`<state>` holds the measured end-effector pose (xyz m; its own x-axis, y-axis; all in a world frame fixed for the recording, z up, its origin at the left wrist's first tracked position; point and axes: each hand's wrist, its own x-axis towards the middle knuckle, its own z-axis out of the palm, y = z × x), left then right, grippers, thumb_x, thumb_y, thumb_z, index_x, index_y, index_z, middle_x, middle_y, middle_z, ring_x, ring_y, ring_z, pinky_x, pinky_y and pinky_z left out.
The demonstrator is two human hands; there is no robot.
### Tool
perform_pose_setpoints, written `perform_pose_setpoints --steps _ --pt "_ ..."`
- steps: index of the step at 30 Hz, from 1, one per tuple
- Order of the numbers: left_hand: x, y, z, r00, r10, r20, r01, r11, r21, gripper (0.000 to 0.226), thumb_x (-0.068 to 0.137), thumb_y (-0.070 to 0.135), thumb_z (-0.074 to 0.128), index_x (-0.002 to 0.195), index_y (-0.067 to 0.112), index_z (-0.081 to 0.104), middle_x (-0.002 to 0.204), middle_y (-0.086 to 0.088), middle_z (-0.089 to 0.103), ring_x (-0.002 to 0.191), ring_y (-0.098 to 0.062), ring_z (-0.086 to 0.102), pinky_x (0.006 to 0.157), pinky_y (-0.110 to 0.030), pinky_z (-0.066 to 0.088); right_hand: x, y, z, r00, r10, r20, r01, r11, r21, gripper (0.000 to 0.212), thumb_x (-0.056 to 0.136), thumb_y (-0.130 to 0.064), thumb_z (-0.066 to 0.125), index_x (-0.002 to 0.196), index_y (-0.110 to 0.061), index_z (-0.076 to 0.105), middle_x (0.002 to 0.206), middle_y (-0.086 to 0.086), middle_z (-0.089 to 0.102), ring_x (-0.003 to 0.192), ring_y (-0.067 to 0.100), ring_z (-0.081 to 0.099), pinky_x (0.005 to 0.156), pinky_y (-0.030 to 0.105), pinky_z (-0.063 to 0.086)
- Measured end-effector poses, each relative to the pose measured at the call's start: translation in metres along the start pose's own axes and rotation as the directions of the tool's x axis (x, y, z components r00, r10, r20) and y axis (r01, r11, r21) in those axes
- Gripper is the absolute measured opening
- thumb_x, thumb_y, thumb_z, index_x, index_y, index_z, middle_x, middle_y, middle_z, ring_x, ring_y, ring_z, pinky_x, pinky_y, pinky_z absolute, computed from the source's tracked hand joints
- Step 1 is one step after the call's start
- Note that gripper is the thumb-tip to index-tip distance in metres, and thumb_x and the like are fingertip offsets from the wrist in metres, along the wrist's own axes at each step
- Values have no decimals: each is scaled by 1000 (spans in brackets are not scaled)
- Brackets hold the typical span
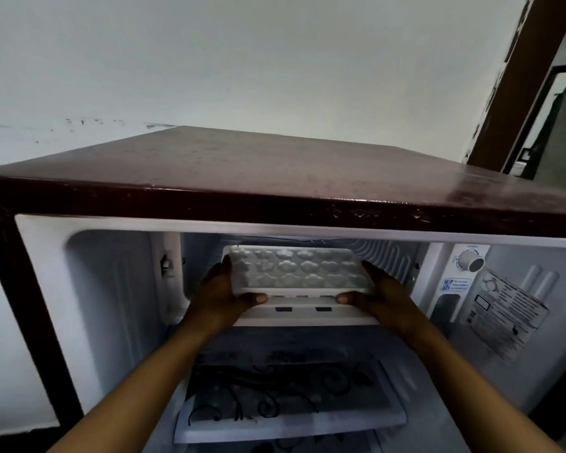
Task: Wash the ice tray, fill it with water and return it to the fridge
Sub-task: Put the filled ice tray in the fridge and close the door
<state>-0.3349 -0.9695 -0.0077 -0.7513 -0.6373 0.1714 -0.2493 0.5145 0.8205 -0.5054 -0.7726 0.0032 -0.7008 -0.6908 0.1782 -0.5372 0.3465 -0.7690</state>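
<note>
At the freezer [389,253] mouth, my left hand [219,289] and right hand [378,289] clamp the ice tray [294,269] by its ends, so I'd keep it level and slide it gently

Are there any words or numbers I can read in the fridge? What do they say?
Nothing can be read.
Blue sticker on the right inner wall: too blurred.
Big grey label beside it: print too small and blurred.
Dial above them: marks unreadable.
Ice tray: no words show.
</note>
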Motion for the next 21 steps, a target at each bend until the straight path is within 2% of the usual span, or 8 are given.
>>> perform_pose_setpoints --steps 3,5,7,9,11,14,17,21 --pt "3 1 0 999 -34 -17 34 999 -13 106 49 50 76 140 14 35 132 -2 43 121 -30 48 94 -49 47 7 -1 3 1000 6 9 -6 1000 6 76 75 -25 76 141 -20 38 137 2 50 124 19 47 104 40 41" --pt "7 -1 0 999 -44 -14 44 999 -5 97 65 30 82 143 9 29 138 -9 39 122 -31 46 94 -48 47 11 -1 5 1000 24 14 -24 1000 18 74 77 -23 75 141 -21 38 136 2 51 122 19 48 103 39 42" --pt "11 -4 2 998 -61 -7 61 998 15 93 71 23 80 145 8 26 143 -13 35 124 -32 43 96 -47 46 14 1 6 1000 25 19 -25 1000 14 72 79 -22 74 141 -20 37 135 2 51 122 20 48 103 39 42" --pt "15 -9 4 998 -69 -3 69 997 20 100 68 28 82 146 8 22 146 -14 32 129 -31 38 102 -43 41 16 0 7 1000 12 20 -13 1000 13 70 80 -20 72 141 -20 38 133 1 51 120 17 48 102 35 41" --pt "16 -9 5 998 -61 -5 61 993 97 94 77 30 75 147 9 17 149 -13 28 135 -28 30 108 -29 29 15 -1 6 1000 -6 26 5 999 37 67 81 -17 71 140 -20 38 129 -2 51 117 13 48 99 29 42" --pt "17 -8 5 998 -59 13 57 991 120 87 83 32 67 148 12 12 153 -11 21 140 -25 23 110 -26 24 13 -3 5 999 0 52 -3 998 60 68 82 -18 69 141 -22 35 130 -3 48 120 14 45 105 34 39" --pt "13 -3 3 999 -51 12 48 981 186 87 85 36 63 149 11 9 156 -9 14 143 -23 14 105 -18 15 9 -4 4 999 12 42 -12 1000 9 70 85 -22 67 144 -20 30 142 2 42 123 13 40 105 28 32" --pt "-1 -4 3 999 -24 -37 32 975 222 99 84 46 60 148 13 -7 157 -8 -9 145 -22 -6 114 -27 0 -9 -8 11 995 45 -84 -62 975 -213 76 89 -47 56 149 -21 17 156 3 19 141 25 22 114 39 17"
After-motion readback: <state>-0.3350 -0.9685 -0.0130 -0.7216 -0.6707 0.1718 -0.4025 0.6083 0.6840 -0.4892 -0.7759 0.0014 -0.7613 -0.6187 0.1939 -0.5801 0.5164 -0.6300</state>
